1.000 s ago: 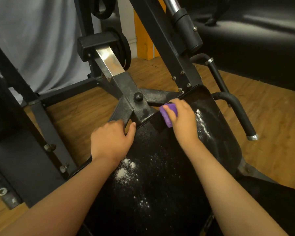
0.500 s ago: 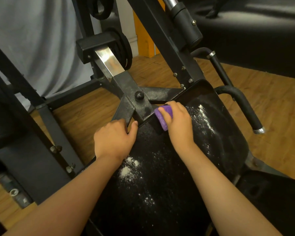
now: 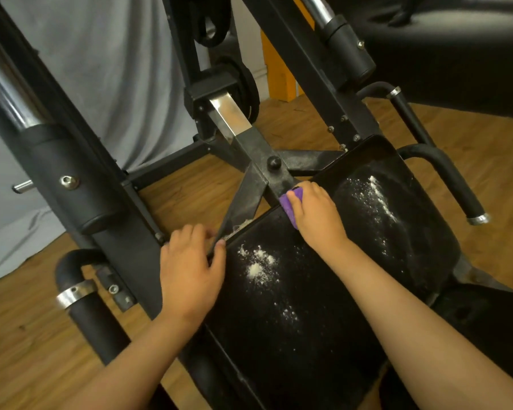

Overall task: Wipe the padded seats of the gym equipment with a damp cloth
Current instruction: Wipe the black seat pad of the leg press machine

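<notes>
Right hand (image 3: 314, 214): curled around a purple cloth (image 3: 289, 207), pressing it onto the far edge of the seat (image 3: 293, 335), near the middle.
Left hand (image 3: 190, 267): gripping the seat's far-left rim, thumb on the padding, fingers wrapped over the edge; bracing, by the look of it.
Seat: black padding, tilted, lying between both forearms.
White powder (image 3: 256, 266): one clump on the seat just beside the left hand, a longer streak (image 3: 376, 199) toward the seat's right side, specks scattered lower down.
Metal bracket (image 3: 261, 173): dusty, meeting the seat's far edge just beyond the cloth.
Stage: probably early; most powder untouched.
Risk: smearing powder into paste if dragged through wet; pushing it over the seat's edge onto the wood floor (image 3: 308, 125) or into the seam by the bracket; scraping knuckles on the bracket when scrubbing hard along that edge.
</notes>
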Tool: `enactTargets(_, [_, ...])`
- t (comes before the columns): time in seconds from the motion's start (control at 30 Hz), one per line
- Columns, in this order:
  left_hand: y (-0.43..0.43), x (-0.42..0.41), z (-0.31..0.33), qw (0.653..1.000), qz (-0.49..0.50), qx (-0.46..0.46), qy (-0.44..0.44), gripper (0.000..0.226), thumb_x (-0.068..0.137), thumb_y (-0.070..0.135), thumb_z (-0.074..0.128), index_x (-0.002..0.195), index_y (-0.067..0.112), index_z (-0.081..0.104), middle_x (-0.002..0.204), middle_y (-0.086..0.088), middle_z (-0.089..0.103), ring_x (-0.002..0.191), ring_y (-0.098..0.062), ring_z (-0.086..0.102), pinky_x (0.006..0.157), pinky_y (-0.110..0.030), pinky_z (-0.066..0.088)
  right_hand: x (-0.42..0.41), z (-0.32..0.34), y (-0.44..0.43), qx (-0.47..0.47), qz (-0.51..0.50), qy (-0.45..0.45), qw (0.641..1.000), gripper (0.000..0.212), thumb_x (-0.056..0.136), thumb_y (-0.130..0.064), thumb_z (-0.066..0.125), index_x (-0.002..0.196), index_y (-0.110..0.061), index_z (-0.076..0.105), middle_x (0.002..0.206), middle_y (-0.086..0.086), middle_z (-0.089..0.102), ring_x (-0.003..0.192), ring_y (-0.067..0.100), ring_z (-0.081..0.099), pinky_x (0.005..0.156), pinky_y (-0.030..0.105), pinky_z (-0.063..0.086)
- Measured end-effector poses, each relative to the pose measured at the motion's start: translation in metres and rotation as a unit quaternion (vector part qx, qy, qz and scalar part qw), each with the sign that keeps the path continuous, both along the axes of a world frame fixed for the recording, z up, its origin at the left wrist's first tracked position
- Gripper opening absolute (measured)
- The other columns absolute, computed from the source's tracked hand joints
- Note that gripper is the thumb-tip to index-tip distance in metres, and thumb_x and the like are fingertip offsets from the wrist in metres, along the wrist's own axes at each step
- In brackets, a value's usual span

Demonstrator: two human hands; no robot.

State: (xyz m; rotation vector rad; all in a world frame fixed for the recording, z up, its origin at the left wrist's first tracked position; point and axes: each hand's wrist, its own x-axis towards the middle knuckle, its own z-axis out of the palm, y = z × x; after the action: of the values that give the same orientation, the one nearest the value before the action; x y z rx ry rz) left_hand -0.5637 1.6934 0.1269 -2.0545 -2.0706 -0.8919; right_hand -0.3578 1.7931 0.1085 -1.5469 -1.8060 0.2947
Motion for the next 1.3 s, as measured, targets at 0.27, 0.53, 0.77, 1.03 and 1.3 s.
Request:
enactTargets(0.27, [0.0, -0.007, -0.04, 0.987, 0.12, -0.008, -0.104, 0.03, 0.095, 0.034, 0.032, 0.083, 0.018, 0.054, 0.083, 0.0, 0.055, 0.085, -0.022, 0.047, 0.072, -0.036, 0.035, 0.024, 0.008, -0.004, -0.057, 0.077, -0.001, 0.995, 0.035, 0.098, -0.016, 0.048, 0.132, -0.008, 0.045, 0.13, 0.011, 0.049, 0.121, 0.023, 0.047, 0.097, 0.028, 0.036])
enactTargets(0.53, [0.003, -0.009, -0.043, 0.99, 0.116, 0.008, -0.079, 0.03, 0.088, 0.038, 0.028, 0.078, 0.02, 0.05, 0.078, 0.002, 0.051, 0.076, -0.014, 0.039, 0.068, -0.033, 0.031, -0.005, 0.009, -0.023, -0.034, 0.058, 0.072, 0.995, 0.028, 0.094, -0.019, 0.055, 0.12, -0.013, 0.046, 0.114, 0.003, 0.056, 0.104, 0.015, 0.055, 0.085, 0.024, 0.044])
enactTargets(0.77, [0.003, -0.009, -0.044, 0.99, 0.111, 0.005, -0.082, 0.028, 0.089, 0.037, 0.03, 0.08, 0.021, 0.051, 0.079, 0.003, 0.051, 0.078, -0.016, 0.043, 0.069, -0.034, 0.035, -0.005, 0.001, -0.033, -0.009, 0.12, 0.042, 0.992, 0.021, 0.094, -0.016, 0.056, 0.114, -0.013, 0.05, 0.116, 0.004, 0.054, 0.104, 0.012, 0.053, 0.084, 0.026, 0.047])
enactTargets(1.03, [0.004, -0.009, -0.046, 0.99, 0.12, 0.008, -0.07, 0.036, 0.088, 0.042, 0.025, 0.079, 0.02, 0.051, 0.078, 0.004, 0.051, 0.078, -0.016, 0.044, 0.07, -0.034, 0.034, -0.01, 0.0, -0.028, 0.015, 0.087, 0.085, 0.992, 0.022, 0.09, -0.01, 0.06, 0.109, -0.014, 0.051, 0.108, 0.004, 0.058, 0.1, 0.015, 0.056, 0.084, 0.033, 0.051])
enactTargets(1.3, [0.005, -0.01, -0.047, 0.991, 0.115, 0.009, -0.07, 0.027, 0.09, 0.037, 0.031, 0.081, 0.022, 0.052, 0.081, 0.006, 0.052, 0.08, -0.013, 0.043, 0.071, -0.032, 0.032, 0.013, -0.005, -0.014, 0.02, 0.117, 0.07, 0.99, 0.019, 0.09, -0.012, 0.061, 0.107, -0.015, 0.055, 0.109, -0.001, 0.057, 0.097, 0.011, 0.057, 0.078, 0.025, 0.05])
